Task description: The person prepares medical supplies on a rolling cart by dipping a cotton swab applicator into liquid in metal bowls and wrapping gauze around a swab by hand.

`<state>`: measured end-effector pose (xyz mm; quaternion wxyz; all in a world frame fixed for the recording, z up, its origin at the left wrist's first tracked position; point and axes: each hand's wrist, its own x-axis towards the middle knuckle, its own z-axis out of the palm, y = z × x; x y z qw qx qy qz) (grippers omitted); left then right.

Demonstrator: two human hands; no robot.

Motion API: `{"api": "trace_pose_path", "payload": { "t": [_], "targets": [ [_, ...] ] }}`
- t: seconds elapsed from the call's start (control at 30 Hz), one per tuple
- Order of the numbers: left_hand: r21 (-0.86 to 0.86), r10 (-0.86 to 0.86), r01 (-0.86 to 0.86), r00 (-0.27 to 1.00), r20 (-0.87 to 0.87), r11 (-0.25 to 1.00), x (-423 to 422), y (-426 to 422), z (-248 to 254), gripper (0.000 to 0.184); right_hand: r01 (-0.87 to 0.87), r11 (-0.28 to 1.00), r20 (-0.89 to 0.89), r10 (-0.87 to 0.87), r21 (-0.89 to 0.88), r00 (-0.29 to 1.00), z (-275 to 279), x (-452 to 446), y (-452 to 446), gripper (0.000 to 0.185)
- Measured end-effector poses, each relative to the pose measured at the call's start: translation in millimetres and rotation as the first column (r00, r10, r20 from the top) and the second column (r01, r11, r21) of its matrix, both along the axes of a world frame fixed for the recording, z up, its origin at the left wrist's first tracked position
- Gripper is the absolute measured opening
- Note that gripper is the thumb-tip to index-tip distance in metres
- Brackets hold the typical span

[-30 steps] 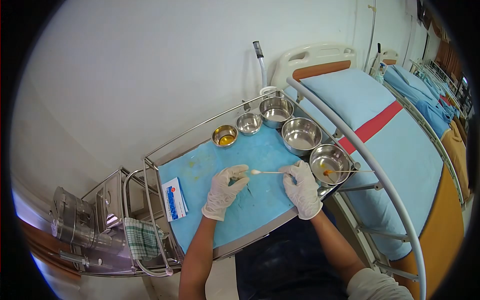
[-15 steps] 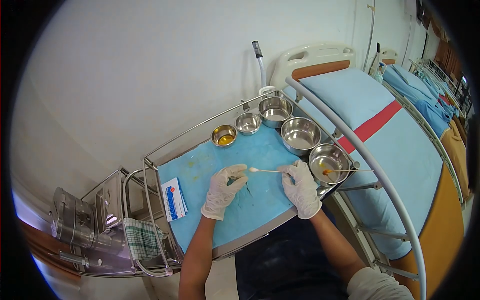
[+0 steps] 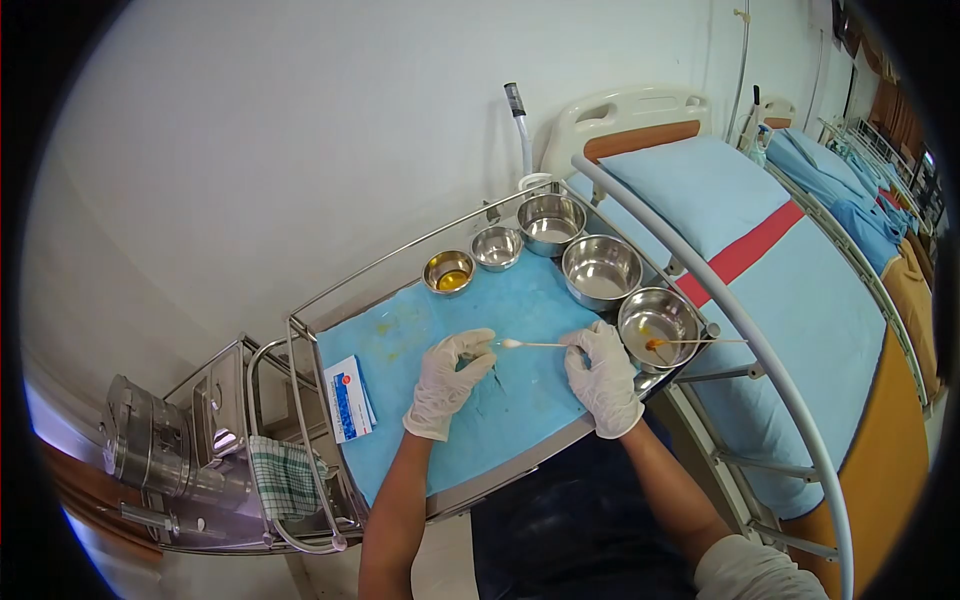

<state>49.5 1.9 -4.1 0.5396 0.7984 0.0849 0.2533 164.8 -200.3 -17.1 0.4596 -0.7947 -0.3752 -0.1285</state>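
Observation:
Over the blue sheet, my gloved right hand pinches the stick of a white-tipped cotton swab, which points left. My gloved left hand is curled, its thumb and forefinger just left of the swab tip; something small and clear seems to be between them, too faint to make out. Beyond the hands, a small metal bowl holds yellow liquid, beside another small bowl. A larger bowl right of my right hand bears a used swab with an orange-brown tip.
Two more metal bowls stand along the railed cart's right side. A white and blue box lies at left. Beyond the cart's left rail are a checked cloth and a metal drum. A bed rail runs close at right.
The swab tip has shifted slightly left and right between my hands and levelled out after a slight tilt. Both hands have stayed nearly in place.

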Motion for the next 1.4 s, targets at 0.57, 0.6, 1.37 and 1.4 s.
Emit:
{"api": "trace_pose_path", "payload": {
  "t": [0.57, 0.6, 1.37, 1.4],
  "targets": [
    [-0.038, 0.002, -0.003, 1.0, -0.021, 0.999, 1.0, 0.4, -3.2, 0.035, -0.049, 0.999, -0.04, 0.048, -0.011, 0.998, 6.8, -0.9, -1.2, 0.018],
    [-0.042, 0.004, -0.005, 1.0, -0.023, 0.999, 1.1, 0.6, -3.3, 0.035, -0.068, 0.997, -0.052, 0.067, -0.027, 0.996, 7.9, -1.1, -1.3, 0.018],
    [0.023, -0.008, 0.008, 1.0, -0.013, 1.0, 0.0, -0.3, 0.2, 0.035, -0.024, 1.0, -0.028, 0.024, 0.004, 0.999, -0.6, 0.9, -0.6, 0.017],
    [0.026, -0.014, 0.014, 1.0, -0.011, 1.0, -0.1, -0.4, 0.5, 0.035, -0.035, 0.999, -0.019, 0.035, 0.0, 0.999, -0.6, 1.0, -1.1, 0.016]
  ]
}}
